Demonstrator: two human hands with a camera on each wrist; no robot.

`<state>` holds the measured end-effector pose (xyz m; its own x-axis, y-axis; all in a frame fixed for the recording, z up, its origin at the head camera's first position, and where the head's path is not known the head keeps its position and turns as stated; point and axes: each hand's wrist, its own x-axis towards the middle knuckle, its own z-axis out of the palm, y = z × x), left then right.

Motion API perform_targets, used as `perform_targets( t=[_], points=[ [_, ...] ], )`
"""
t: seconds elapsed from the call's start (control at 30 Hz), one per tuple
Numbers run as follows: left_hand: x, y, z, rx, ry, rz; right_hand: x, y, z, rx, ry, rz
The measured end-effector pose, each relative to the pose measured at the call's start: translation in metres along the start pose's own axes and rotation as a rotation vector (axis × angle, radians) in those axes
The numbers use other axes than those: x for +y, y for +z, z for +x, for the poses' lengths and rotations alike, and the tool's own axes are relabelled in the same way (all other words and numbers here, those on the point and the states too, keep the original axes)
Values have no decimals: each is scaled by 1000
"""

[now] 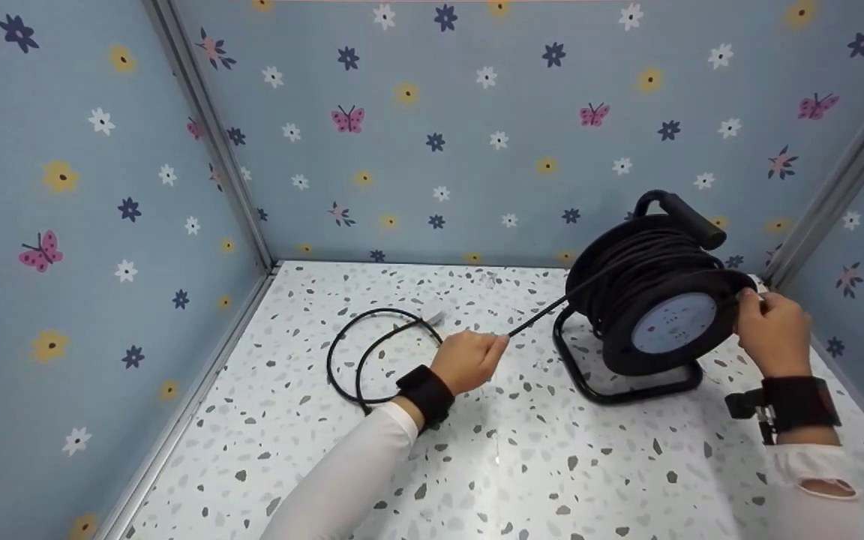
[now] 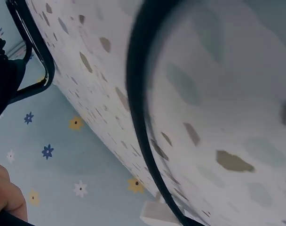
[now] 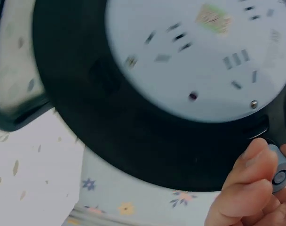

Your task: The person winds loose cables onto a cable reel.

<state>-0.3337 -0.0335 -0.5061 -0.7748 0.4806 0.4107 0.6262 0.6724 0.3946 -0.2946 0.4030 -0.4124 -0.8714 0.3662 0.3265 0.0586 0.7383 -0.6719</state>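
Left hand: your left hand (image 1: pixel 468 360) is curled round the black cable (image 1: pixel 537 319) near the middle of the floor, holding the stretch that runs taut up to the drum.
Right hand: your right hand (image 1: pixel 771 330) pinches the small grey crank knob (image 3: pixel 278 173) at the rim of the cable reel (image 1: pixel 653 300), thumb and fingers closed on it.
Reel position: the reel stands upright on its black tube stand (image 1: pixel 612 386) near the back right corner of the floor, carry handle (image 1: pixel 683 214) on top, socket plate (image 3: pixel 194 52) facing you.
Slack cable: the paid-out cable lies in loose loops (image 1: pixel 372 352) left of your left hand, with a pale plug (image 1: pixel 432 315) at the far side of the loops.
Risk, tipping: the stand looks light; a sideways pull on the taut cable can likely drag or tilt the reel toward the middle of the floor.
Risk, knot: the loops cross one another; drawn in quickly, they can tighten into a kink or snag at the drum.
Risk, plug: the free plug can whip across the floor if the cable runs fast.
Risk, grip: your hold on the knob is a fingertip pinch and can slip.
Surface: white terrazzo-pattern floor (image 1: pixel 522 465) with grey flecks, looks smooth and offers little friction.
Room: three blue walls (image 1: pixel 432 127) printed with flowers and butterflies, metal strips in the corners.
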Motion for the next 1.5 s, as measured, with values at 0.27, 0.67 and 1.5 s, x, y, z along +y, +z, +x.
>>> perform_targets(
  t=[0.27,0.67,1.5],
  points=[
    [40,12,30,-23,-24,-27,32,3,2,-85,6,-36],
    [83,26,58,-19,-24,5,50,27,-8,-173,-20,-165],
    [117,28,75,-75,-126,-296,54,55,-26,-437,14,-140]
  ],
)
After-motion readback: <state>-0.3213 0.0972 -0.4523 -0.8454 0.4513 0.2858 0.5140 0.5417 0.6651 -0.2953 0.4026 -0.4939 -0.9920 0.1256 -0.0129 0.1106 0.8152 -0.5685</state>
